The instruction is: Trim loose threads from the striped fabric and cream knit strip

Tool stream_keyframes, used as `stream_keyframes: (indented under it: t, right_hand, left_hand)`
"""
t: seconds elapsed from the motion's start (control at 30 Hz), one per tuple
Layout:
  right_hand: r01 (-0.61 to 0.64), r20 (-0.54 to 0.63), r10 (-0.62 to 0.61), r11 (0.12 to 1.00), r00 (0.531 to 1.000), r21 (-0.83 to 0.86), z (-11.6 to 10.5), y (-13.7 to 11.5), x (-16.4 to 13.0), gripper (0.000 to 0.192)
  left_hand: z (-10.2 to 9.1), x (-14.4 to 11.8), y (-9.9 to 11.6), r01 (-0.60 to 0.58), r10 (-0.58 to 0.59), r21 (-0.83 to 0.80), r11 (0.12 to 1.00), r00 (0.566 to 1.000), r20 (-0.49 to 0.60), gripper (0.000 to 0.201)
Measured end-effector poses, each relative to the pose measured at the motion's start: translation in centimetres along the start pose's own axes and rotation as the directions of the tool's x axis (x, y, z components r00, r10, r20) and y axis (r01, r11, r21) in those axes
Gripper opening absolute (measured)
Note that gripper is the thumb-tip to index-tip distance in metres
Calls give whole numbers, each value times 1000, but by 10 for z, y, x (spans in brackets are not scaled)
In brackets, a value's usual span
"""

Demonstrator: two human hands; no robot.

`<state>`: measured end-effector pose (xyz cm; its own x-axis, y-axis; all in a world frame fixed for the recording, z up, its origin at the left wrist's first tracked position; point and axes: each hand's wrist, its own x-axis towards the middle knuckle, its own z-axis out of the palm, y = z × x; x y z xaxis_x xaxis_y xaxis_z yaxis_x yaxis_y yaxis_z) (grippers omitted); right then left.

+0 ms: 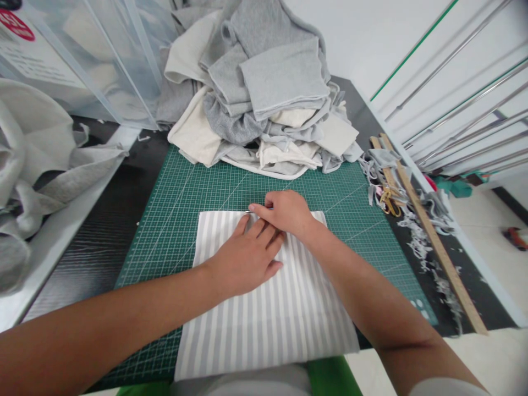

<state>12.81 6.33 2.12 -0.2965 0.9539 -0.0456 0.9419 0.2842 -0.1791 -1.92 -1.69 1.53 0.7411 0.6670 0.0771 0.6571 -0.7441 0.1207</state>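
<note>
Striped grey-white fabric rectangle [268, 308] is pressed flat on gridded green cutting mat [185, 187] by left hand [247, 258], fingers spread. A thin metal pin [248, 211] is pinched in right hand [286, 212] grip at the fabric's far edge.

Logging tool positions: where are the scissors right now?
In the head view, the scissors lie right of the green cutting mat, among grey fabric scraps beside the wooden ruler, beyond the right hand.

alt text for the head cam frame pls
Two bare hands work at the far edge of a grey-and-white striped fabric piece on a green cutting mat: left hand pressing flat, right hand pinching a thin metal tool. A pile of grey and cream fabric pieces lies behind.
</note>
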Motion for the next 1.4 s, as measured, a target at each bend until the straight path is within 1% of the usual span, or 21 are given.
stream_keyframes:
  t: [0.27,0.47,0.77,1.17,1.4]
  right_hand:
    - [10,28,-10,1000,1000,3,-4,2,1,55]
    - [-13,58,14,1000,998,-7,-7,4,2,57]
    - [10,26,-9,999,1000,-35,-5,0,1,57]
    - [4,-10,-4,1000,1000,4,0,-2,-1,55]
    - [-18,26,18,1000,1000,1,0,-2,0,56]
  left_hand:
    - [-1,0,0,0,0,-4,1000,1000,9,53]
    - [0,-1,0,-6,6,0,1000,1000,0,53]
    - [-1,0,0,3,-3,-11,1000,1000,9,54]
    - [-2,0,0,-2,3,-13,1000,1000,11,52]
    - [0,0,1,2,-2,-9,1000,1000,8,52]
